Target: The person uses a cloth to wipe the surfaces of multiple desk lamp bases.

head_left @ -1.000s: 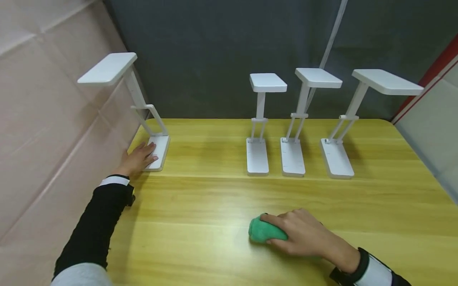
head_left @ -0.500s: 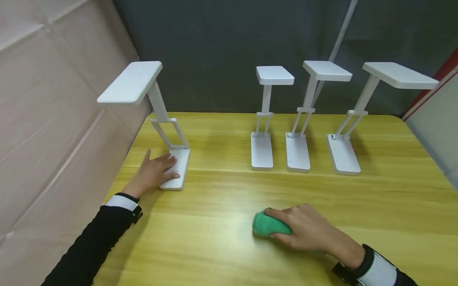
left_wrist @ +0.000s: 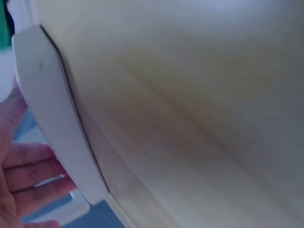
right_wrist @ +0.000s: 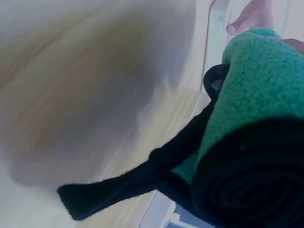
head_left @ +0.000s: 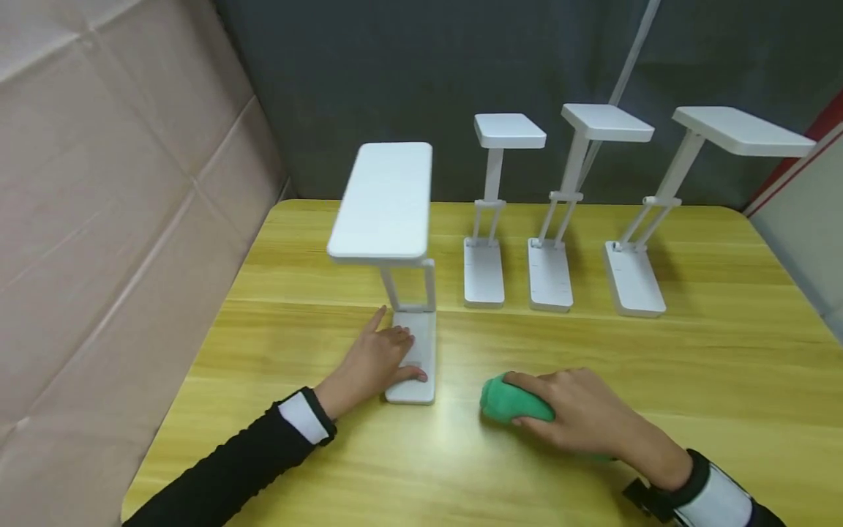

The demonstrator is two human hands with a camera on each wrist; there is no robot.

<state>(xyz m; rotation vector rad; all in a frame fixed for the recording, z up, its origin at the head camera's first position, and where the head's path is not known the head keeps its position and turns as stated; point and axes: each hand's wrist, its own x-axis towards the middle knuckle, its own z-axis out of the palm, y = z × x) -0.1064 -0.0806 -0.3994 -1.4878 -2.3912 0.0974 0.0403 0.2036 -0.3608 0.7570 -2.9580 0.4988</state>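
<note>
In the head view, a white folding desk lamp [head_left: 385,201] stands left of centre, its flat head pointing toward me. My left hand [head_left: 369,366] rests on the lamp's base [head_left: 416,351], fingers and thumb laid across its top from the left side. The left wrist view shows the base's side edge [left_wrist: 59,114] against the wood, with the fingers over it. My right hand [head_left: 586,410] grips a rolled green towel [head_left: 514,401] on the table, thumb and fingers around it. The right wrist view shows the towel's spiral end and a loose black edging strip [right_wrist: 118,187].
Three more white desk lamps stand in a row toward the back: one near the middle [head_left: 484,274], one beside it [head_left: 549,278] and one at the right [head_left: 635,282]. A pale wall sheet [head_left: 118,219] borders the wooden table [head_left: 296,293] on the left, a dark one behind.
The left hand has slid the lamp from the far left edge rightward and closer to me, and the lamp has turned. The right hand and towel have shifted little; the view has moved slightly.
</note>
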